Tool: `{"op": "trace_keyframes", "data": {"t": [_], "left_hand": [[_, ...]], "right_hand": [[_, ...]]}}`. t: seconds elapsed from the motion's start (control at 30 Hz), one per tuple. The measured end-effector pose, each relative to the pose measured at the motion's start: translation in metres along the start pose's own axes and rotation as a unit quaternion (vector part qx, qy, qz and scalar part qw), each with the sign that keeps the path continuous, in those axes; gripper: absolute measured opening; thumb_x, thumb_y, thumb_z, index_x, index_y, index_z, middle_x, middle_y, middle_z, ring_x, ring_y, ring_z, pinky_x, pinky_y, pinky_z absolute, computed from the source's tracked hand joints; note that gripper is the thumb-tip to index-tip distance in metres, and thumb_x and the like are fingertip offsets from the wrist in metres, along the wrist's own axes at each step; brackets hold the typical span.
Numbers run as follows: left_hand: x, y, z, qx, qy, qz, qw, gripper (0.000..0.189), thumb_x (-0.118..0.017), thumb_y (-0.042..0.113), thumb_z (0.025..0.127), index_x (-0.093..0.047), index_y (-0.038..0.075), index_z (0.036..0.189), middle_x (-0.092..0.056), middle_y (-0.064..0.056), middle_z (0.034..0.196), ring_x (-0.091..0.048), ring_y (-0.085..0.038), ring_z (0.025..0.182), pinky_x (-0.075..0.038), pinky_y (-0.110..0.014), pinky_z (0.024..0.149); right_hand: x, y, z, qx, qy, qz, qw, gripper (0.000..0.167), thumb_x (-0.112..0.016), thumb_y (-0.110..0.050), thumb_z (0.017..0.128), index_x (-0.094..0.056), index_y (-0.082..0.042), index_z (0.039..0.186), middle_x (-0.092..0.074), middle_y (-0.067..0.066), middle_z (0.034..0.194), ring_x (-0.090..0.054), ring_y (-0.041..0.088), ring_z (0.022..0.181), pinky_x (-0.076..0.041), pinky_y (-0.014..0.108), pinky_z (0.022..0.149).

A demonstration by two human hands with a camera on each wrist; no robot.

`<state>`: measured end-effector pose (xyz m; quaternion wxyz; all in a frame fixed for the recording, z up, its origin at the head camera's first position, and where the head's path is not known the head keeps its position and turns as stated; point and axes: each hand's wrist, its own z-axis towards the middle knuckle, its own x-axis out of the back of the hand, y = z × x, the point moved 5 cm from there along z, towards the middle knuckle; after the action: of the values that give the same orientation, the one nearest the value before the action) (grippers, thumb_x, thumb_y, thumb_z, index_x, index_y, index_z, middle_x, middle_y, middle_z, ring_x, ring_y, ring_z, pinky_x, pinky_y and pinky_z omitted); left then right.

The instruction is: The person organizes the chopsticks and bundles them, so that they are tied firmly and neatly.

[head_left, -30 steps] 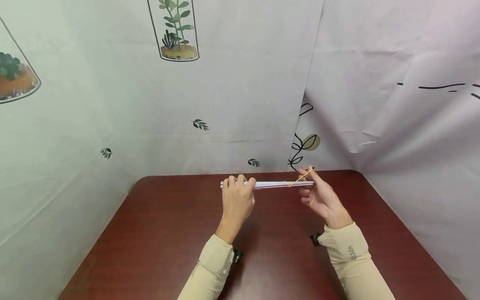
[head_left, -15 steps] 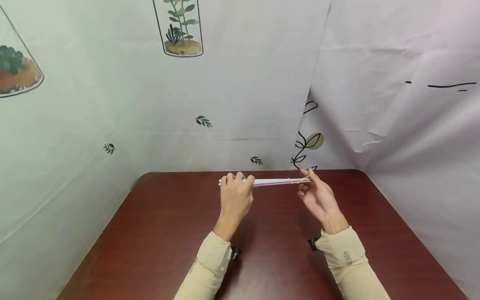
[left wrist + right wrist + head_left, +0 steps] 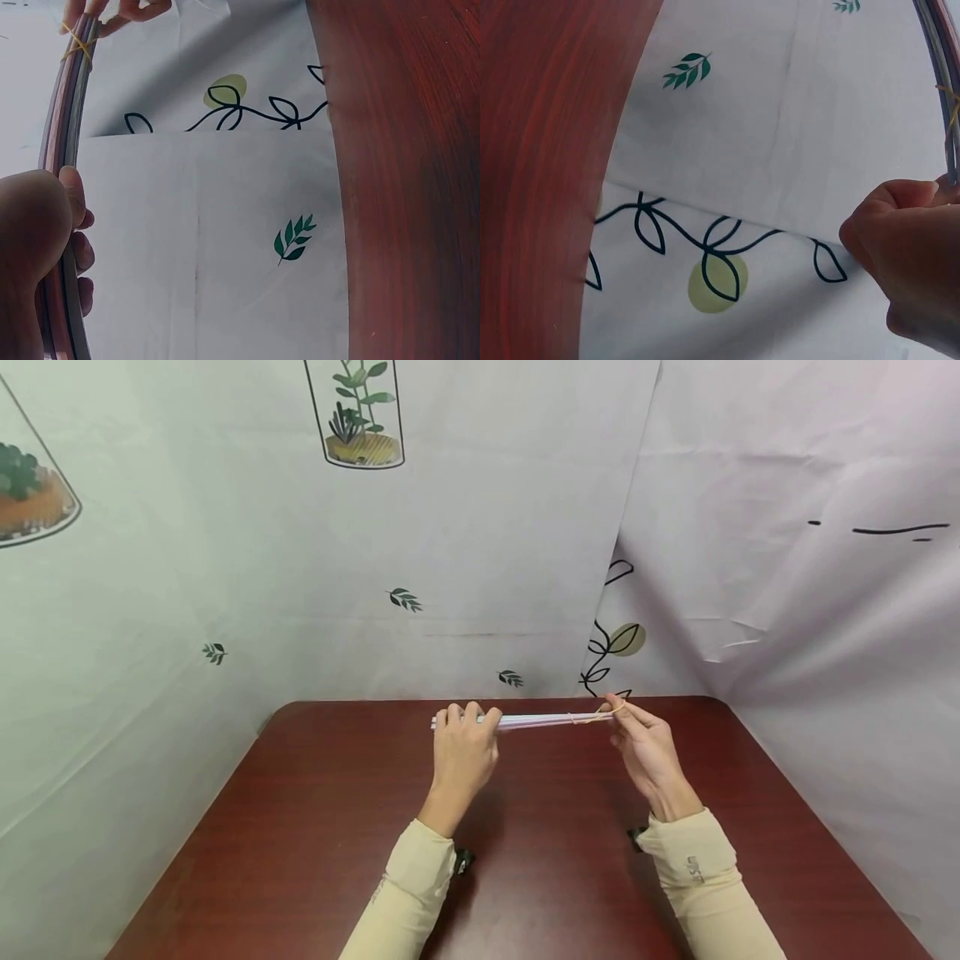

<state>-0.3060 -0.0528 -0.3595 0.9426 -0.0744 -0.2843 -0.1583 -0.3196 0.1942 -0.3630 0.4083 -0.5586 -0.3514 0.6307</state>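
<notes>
My left hand grips a bundle of long, thin straws near its left end, thumb and fingers wrapped round it. The bundle is held level above the table and shows pink and grey lengths in the left wrist view. A yellow rubber band crosses over itself round the bundle towards the right end. There, my right hand pinches a loop of the band with thumb and forefinger, right at the straw tips. In the right wrist view the band shows just above the fingertips, partly out of frame.
A dark red wooden table with rounded far corners lies under the hands. White cloth printed with leaves and plant jars hangs behind and at both sides. Small dark devices sit at both wrists.
The right hand's fingers have closed in on the band at the bundle's end, and the stretched loop has drawn down closer to the straws. The left hand keeps its grip, shifted slightly left.
</notes>
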Motion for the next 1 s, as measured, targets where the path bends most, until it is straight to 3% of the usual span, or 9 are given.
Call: {"op": "trace_keyframes", "data": {"t": [0.23,0.37,0.47,0.6,0.67,0.73,0.83,0.9,1.0], "left_hand": [[0.003,-0.004,0.002,0.014,0.005,-0.001,0.9999,0.01,-0.068,0.014,0.084,-0.06,0.015,0.089,-0.058,-0.008,0.079,-0.054,-0.032,0.076,-0.043,-0.046,0.073],[0.004,-0.006,0.002,0.026,0.016,-0.001,0.9995,0.007,-0.066,0.013,0.084,-0.063,0.016,0.09,-0.06,-0.009,0.08,-0.055,-0.033,0.076,-0.043,-0.046,0.073],[0.004,-0.006,0.002,0.021,0.017,-0.007,0.9996,0.006,-0.065,0.012,0.085,-0.063,0.016,0.089,-0.059,-0.009,0.079,-0.055,-0.033,0.076,-0.043,-0.046,0.073],[0.004,-0.004,0.001,-0.011,0.011,-0.023,0.9996,0.006,-0.065,0.01,0.084,-0.062,0.016,0.086,-0.057,-0.007,0.077,-0.054,-0.032,0.075,-0.043,-0.045,0.072],[0.003,-0.002,0.0,-0.027,0.006,-0.034,0.999,0.007,-0.065,0.01,0.085,-0.062,0.016,0.086,-0.056,-0.005,0.078,-0.054,-0.031,0.074,-0.043,-0.044,0.072],[0.003,-0.001,-0.001,-0.037,0.0,-0.042,0.9985,0.006,-0.063,0.01,0.086,-0.062,0.016,0.087,-0.056,-0.005,0.079,-0.054,-0.03,0.075,-0.042,-0.044,0.072],[0.003,-0.002,-0.001,-0.037,-0.001,-0.048,0.9982,0.006,-0.061,0.01,0.088,-0.063,0.016,0.089,-0.057,-0.004,0.081,-0.055,-0.03,0.076,-0.042,-0.044,0.074],[0.004,-0.005,0.0,-0.031,0.006,-0.049,0.9983,0.005,-0.061,0.011,0.088,-0.062,0.016,0.088,-0.058,-0.005,0.082,-0.055,-0.03,0.077,-0.042,-0.045,0.075],[0.007,-0.008,0.001,-0.022,0.021,-0.053,0.9981,0.005,-0.065,0.011,0.084,-0.062,0.015,0.086,-0.059,-0.005,0.082,-0.054,-0.03,0.077,-0.042,-0.045,0.076]], "right_hand": [[0.0,0.005,0.001,-0.006,0.006,-0.061,0.9981,0.018,-0.059,-0.034,0.099,-0.073,-0.031,0.109,-0.074,-0.012,0.098,-0.059,0.006,0.081,-0.04,0.022,0.066],[-0.002,0.008,0.001,-0.045,0.022,-0.1,0.9937,0.047,-0.057,-0.048,0.096,-0.062,-0.022,0.135,-0.075,-0.012,0.094,-0.061,0.007,0.081,-0.042,0.022,0.062],[-0.004,0.009,0.0,-0.059,0.035,-0.099,0.9927,0.059,-0.057,-0.049,0.095,-0.053,-0.015,0.144,-0.074,-0.015,0.093,-0.059,0.008,0.08,-0.044,0.023,0.063],[-0.002,0.004,0.002,-0.054,0.044,-0.098,0.9927,0.03,-0.064,-0.038,0.095,-0.074,-0.021,0.118,-0.071,-0.016,0.096,-0.057,0.007,0.081,-0.045,0.024,0.065],[-0.004,-0.001,0.004,-0.053,0.022,-0.121,0.991,0.016,-0.065,-0.034,0.096,-0.079,-0.026,0.101,-0.072,-0.017,0.098,-0.058,0.006,0.085,-0.044,0.024,0.066],[-0.006,-0.006,0.009,-0.059,-0.019,-0.15,0.9867,0.015,-0.064,-0.031,0.096,-0.079,-0.029,0.093,-0.072,-0.017,0.098,-0.06,0.005,0.092,-0.044,0.025,0.069],[-0.007,-0.01,0.016,-0.07,-0.074,-0.192,0.976,0.016,-0.064,-0.028,0.097,-0.079,-0.028,0.094,-0.072,-0.014,0.095,-0.061,0.004,0.091,-0.044,0.026,0.068],[-0.006,-0.012,0.022,-0.05,-0.085,-0.25,0.9633,0.015,-0.066,-0.029,0.095,-0.08,-0.023,0.099,-0.072,-0.014,0.093,-0.06,0.003,0.086,-0.045,0.026,0.066],[-0.003,-0.013,0.027,0.022,-0.088,-0.358,0.9293,0.02,-0.069,-0.021,0.093,-0.078,-0.009,0.105,-0.073,-0.007,0.088,-0.058,0.0,0.078,-0.045,0.022,0.063]]}}
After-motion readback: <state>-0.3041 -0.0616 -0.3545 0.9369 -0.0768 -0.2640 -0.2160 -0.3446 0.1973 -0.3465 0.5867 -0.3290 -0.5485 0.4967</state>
